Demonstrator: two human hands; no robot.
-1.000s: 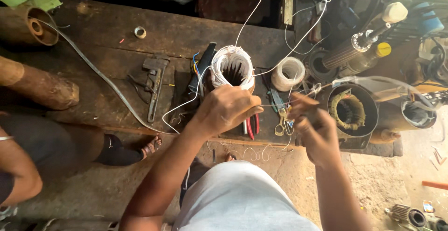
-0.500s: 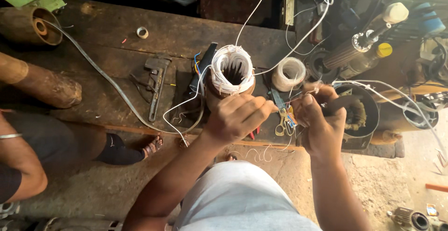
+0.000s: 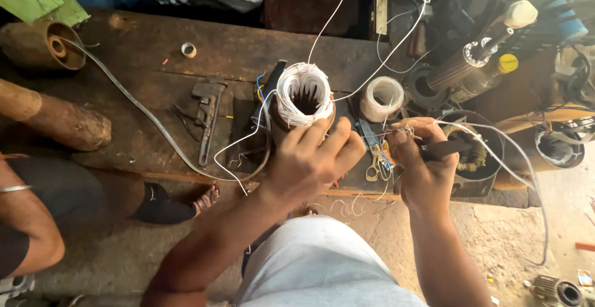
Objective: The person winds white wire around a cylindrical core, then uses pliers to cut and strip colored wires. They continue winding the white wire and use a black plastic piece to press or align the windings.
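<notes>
Two hands work near the worktop's front edge: my left hand has its grip clamped on the wound stator; my right hand is closed on what seems a dark tool handle, pinching white wire.

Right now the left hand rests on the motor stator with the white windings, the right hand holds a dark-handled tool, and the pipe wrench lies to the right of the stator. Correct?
Not quite. In the head view the pipe wrench lies to the left of the motor stator, not to the right. The rest stands: the left hand rests on the stator, and the right hand holds a dark-handled tool.
</notes>
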